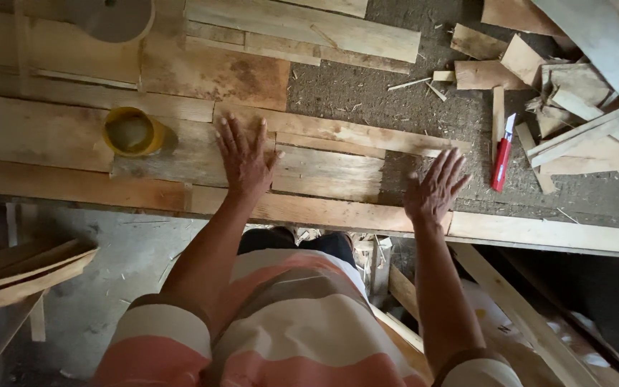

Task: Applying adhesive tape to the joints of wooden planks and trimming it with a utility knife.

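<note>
The workbench [338, 100] fills the far half of the view, its grey top showing bare on the right and covered with flat wooden boards on the left. A long board [66, 185] runs along the near edge from left to right. On top of the others, near the middle, lies a shorter worn plank [324, 172] — this is the piece under the person's hands. At the far right corner sits a loose heap of wood offcuts [582, 107], slats lying across one another.

The left hand [245, 159] lies flat on the plank's left part, palm down, fingers spread wide and gripping nothing. The right hand [435, 190] is at the plank's right end, also open with fingers fanned out; whether it presses the wood or hovers just over it I cannot tell. Both arms reach out from a striped shirt of orange, cream and brown.

Left of the left hand, well apart from it, stands a yellow roll of tape [132, 132] on the boards. Right of the right hand, near the offcuts, lies a red utility knife [501, 159] — its blade pointing far
</note>
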